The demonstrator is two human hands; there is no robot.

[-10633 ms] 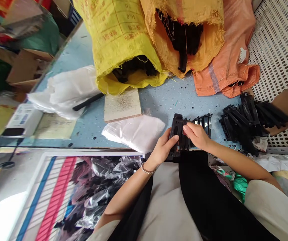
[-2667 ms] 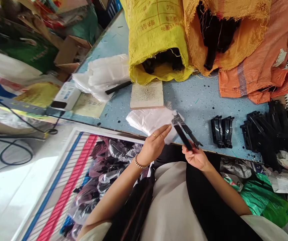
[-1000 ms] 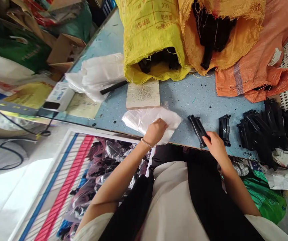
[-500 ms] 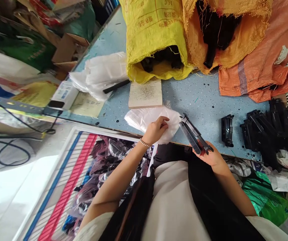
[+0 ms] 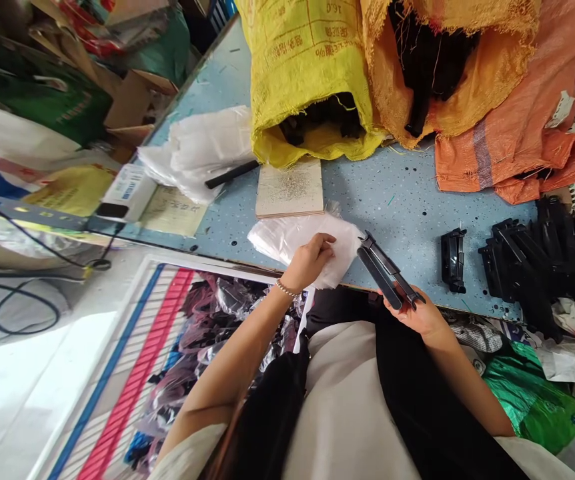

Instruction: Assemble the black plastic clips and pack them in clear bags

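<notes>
My right hand [image 5: 415, 313] grips the near end of a pair of long black plastic parts [image 5: 382, 270], holding them tilted above the front edge of the blue speckled table [image 5: 397, 200]. My left hand [image 5: 312, 257] pinches the top sheet of a stack of clear plastic bags [image 5: 292, 237] lying just left of those parts. One more black part [image 5: 452, 260] lies alone on the table to the right. Further right sits a heap of the same black parts [image 5: 532, 260].
Yellow [image 5: 307, 73], orange [image 5: 442, 60] and salmon [image 5: 532, 127] woven sacks lie at the back of the table, two showing black parts inside. A board [image 5: 290, 190], another bag pile [image 5: 207, 150], a white box [image 5: 127, 190] sit left. A striped sack of bagged parts [image 5: 187, 347] is below.
My right hand picked a pair of black parts off the table and brought them left toward the bags. My left hand stayed on the bag stack, its fingers now pinching a sheet.
</notes>
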